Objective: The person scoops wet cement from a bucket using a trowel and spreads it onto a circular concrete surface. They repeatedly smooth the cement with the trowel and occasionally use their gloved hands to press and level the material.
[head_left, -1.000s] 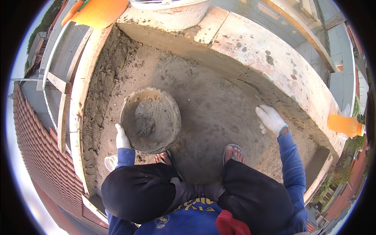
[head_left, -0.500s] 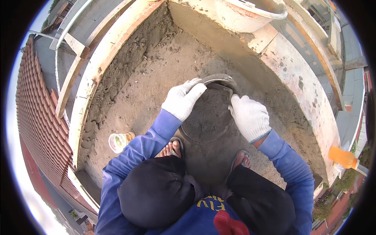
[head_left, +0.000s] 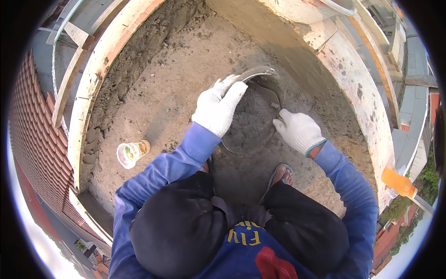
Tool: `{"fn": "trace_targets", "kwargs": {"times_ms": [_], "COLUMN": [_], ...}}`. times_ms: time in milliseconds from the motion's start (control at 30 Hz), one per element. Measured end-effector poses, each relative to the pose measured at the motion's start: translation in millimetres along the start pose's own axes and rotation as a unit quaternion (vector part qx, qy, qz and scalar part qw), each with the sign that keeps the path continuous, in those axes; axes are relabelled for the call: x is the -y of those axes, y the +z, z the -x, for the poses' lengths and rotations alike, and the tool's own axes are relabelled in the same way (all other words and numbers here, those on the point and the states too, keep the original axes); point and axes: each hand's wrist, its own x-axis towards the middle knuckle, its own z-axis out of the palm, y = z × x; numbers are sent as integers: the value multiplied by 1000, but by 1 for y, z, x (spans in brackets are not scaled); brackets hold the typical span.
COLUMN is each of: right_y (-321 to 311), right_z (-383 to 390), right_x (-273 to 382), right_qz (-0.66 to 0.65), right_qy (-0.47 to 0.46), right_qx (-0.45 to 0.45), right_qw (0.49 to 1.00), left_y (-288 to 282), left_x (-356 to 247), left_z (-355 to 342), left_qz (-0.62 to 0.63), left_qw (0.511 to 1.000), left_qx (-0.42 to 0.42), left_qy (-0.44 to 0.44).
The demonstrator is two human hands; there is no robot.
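My left hand (head_left: 216, 106), in a white knitted glove, is closed on the raised rim of a round, dark bucket (head_left: 254, 73) that stands tilted between my feet. Wet grey mortar (head_left: 246, 122) lies inside it. At the bucket's right side my gloved right hand (head_left: 299, 131) is closed around the handle of a trowel; the handle is hidden in the fist. The trowel's mortar-coated metal neck (head_left: 275, 106) shows by the thumb, and its blade is hard to tell from the mortar.
On the rough mortar floor (head_left: 172, 88), a clear plastic cup (head_left: 132, 153) stands at left. Low walls (head_left: 104, 69) enclose me; the right one (head_left: 357, 86) is splattered. A pale tub (head_left: 302, 10) sits at the far edge, an orange bottle (head_left: 398, 182) at right. Tiled roofs (head_left: 39, 135) lie beyond.
The view has shifted, so the cup and walls sit further left. My right hand has moved slightly away from the bucket's rim, with the trowel shifted in the mortar. My left hand keeps its hold.
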Motion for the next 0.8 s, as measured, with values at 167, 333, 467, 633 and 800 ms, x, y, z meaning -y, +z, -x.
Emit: {"fn": "trace_targets", "kwargs": {"times_ms": [167,333,467,633,800], "right_y": [29,-10,-13,-45,-45], "right_z": [21,47,68,72,69], "right_x": [31,44,31,13,-14], "right_qz": [-158,-195,-4,180,165], "right_qy": [-36,-25,-96,-107,-23], "right_qx": [116,192,-14,-148,-205], "right_qw": [980,962,995,966,965], "left_y": [-6,-6,-10,-10,-3], "left_x": [17,21,2,12,15], "left_z": [0,-2,0,2,4], "left_qz": [88,122,182,182,156], "left_qw": [996,991,977,977,981], "left_qx": [-12,-38,-71,-70,-85], "left_qy": [-20,-34,-86,-89,-74]}}
